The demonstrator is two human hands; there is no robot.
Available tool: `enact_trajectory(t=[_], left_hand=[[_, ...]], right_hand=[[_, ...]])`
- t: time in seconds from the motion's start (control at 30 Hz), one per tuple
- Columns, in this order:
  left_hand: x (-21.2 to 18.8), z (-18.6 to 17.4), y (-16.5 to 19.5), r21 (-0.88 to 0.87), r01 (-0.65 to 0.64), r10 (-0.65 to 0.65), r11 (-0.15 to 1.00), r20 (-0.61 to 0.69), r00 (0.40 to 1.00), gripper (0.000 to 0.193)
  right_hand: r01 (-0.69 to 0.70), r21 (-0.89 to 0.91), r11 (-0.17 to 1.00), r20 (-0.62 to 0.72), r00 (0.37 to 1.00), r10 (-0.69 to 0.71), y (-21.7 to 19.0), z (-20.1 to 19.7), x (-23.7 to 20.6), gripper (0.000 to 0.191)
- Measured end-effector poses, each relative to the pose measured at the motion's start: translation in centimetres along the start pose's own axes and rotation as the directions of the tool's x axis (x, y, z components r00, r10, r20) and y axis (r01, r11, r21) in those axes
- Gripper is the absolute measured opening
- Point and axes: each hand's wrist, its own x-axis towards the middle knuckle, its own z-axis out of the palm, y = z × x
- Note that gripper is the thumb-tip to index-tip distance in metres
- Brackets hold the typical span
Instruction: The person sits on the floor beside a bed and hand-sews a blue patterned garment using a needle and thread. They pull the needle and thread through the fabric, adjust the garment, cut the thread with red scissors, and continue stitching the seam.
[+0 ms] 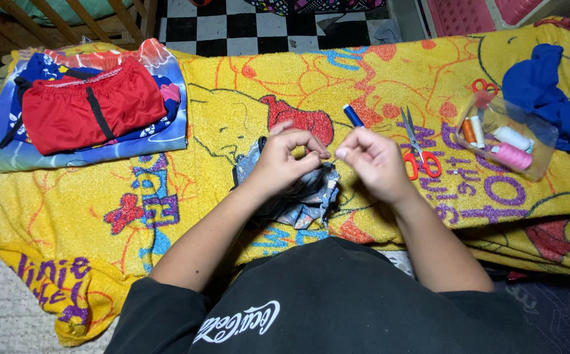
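— Item one, the hands. What have you got?

— My left hand (283,159): fingers curled, thumb and forefinger tips pressed together in a pinch. What sits in the pinch is too small for me to tell. The hand rests on the grey patterned cloth (308,196), which lies bunched on the yellow towel (232,111) just in front of my body.

— And the other?

— My right hand (374,160): fingers drawn together too, thumb against forefinger, held just beside the left hand, the two nearly meeting over the cloth. Whether a needle or thread is between them I cannot tell.

— Item two, things close by.

— A blue spool of thread (352,115), lying on the towel just beyond my hands. Red-handled scissors (417,147), blades closed, just to the right of my right hand.

— Further out?

— A clear plastic bag (508,136) at the right, holding spools in orange, white and pink, with a second small pair of red scissors at its top edge. Beyond it, a bundle of blue cloth (547,92). At the far left, a folded stack of clothes (91,108) with a red garment on top. Past the towel, a black and white checked floor (232,26).
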Motion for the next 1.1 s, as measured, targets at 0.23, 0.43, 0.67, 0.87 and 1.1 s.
enact_trajectory(t=[0.23,0.43,0.67,0.87,1.1], left_hand=[[-0.8,-0.3,1.0,0.149,-0.096,0.108,0.984,-0.076,0.991,0.011],[-1.1,-0.5,1.1,0.152,-0.028,0.042,0.988,-0.092,0.995,0.009],[-1.1,-0.9,0.9,0.034,0.069,-0.068,0.997,-0.016,0.998,0.017],[-1.5,-0.5,-0.2,-0.303,0.209,-0.202,0.930,0.053,0.978,0.028],[-2.3,1.2,-0.6,-0.852,0.279,-0.324,0.444,0.137,0.936,0.029]], right_hand=[[-0.013,0.177,0.984,-0.057,0.998,0.023,-0.1,1.7,-1.6,0.010],[-0.092,0.549,0.831,-0.037,0.990,0.134,0.9,1.9,-0.5,0.007],[-0.164,0.596,0.786,0.027,0.982,0.185,1.9,-0.8,1.0,0.007],[-0.176,0.579,0.796,0.051,0.982,0.179,1.8,-0.7,0.8,0.011],[-0.101,0.838,0.536,0.109,0.994,0.017,0.6,0.9,-0.2,0.031]])
